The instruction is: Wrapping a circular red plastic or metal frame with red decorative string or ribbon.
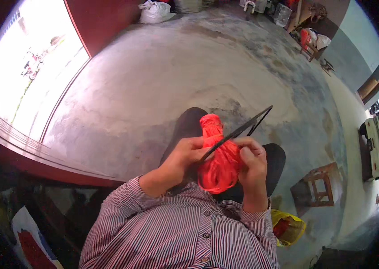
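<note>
I look down at my lap, where a bundle of bright orange-red cord (218, 159) is held between both hands. My left hand (185, 154) grips the bundle's left side at its gathered neck. My right hand (251, 161) closes on the right side of the bundle. A long thin black tool with two slender open blades, like scissors or tongs (243, 130), slants from the bundle up to the right. Which hand holds the tool I cannot tell. My striped shirt sleeves fill the lower part of the view, and my dark trousered knees lie under the bundle.
A concrete floor (162, 85) stretches ahead. A small wooden stool (317, 186) stands at the right, a yellow bag (288, 226) lies by my right side. White sacks (153, 11) sit at the far wall. A bright doorway (28, 67) opens at the left.
</note>
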A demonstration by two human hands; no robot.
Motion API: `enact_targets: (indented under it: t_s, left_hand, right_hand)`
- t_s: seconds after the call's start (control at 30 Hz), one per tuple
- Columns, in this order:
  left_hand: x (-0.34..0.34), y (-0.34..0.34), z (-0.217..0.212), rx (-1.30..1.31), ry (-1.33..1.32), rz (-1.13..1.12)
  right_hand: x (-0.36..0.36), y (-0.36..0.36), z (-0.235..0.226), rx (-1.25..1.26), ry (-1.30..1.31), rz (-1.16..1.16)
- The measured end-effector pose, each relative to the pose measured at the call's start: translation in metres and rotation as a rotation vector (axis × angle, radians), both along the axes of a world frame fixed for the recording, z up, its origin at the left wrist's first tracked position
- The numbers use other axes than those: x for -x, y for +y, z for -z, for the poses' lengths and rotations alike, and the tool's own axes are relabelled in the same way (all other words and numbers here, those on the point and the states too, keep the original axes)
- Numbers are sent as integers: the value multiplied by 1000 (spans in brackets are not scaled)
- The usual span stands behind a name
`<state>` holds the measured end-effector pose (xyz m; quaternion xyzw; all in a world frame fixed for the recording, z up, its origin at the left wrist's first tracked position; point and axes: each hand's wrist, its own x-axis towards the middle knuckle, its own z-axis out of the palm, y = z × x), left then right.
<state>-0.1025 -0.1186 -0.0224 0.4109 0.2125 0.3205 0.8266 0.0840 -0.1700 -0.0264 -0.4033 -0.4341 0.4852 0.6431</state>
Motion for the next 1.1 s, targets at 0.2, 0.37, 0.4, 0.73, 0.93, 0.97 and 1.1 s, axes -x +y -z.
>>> enact_targets:
  t_s: [0.2,0.37,0.4,0.73,0.93,0.97,1.1]
  left_hand:
    - [-13,-11,-2,399,-395,252]
    - [-13,-15,-23,225,236,76]
    - [-7,-9,-11,145,260,152]
    - [23,18,-11,55,198,-86]
    - [34,31,-4,-6,-24,-136]
    - [34,34,-3,-10,-12,-123]
    - [39,37,9,-27,-55,-180]
  right_hand:
    - [24,1,-9,233,483,-379]
    - [-11,21,36,59,719,-255]
    - [-15,27,47,61,718,-269]
    - [-40,-29,11,-257,768,-93]
    - [-100,-69,-6,-447,661,-439]
    - [-98,-72,-4,-426,570,-419]
    - [-80,-86,-4,-308,485,-370]
